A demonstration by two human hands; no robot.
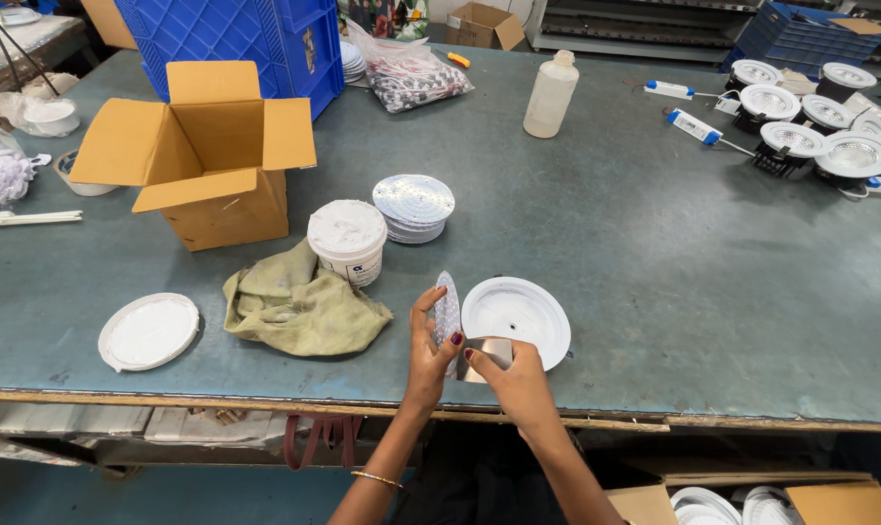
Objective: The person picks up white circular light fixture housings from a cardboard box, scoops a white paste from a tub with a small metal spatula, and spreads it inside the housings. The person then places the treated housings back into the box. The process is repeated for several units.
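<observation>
Pinching a round LED disc (pixel 447 309) upright, the left hand (pixel 429 352) meets the right hand (pixel 518 381), which grips a flat metal scraper (pixel 487 356) against it, just beside the white housing (pixel 516 319) on the surface (pixel 654 292).

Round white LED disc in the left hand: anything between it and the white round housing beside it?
Nothing visible: the round white LED disc in the left hand stands on edge right beside the white round housing.

Bare forearms without sleeves; dark red nail polish on left hand (pixel 429 352) and right hand (pixel 518 381); thin gold bangle (pixel 376 478) on left wrist.
</observation>
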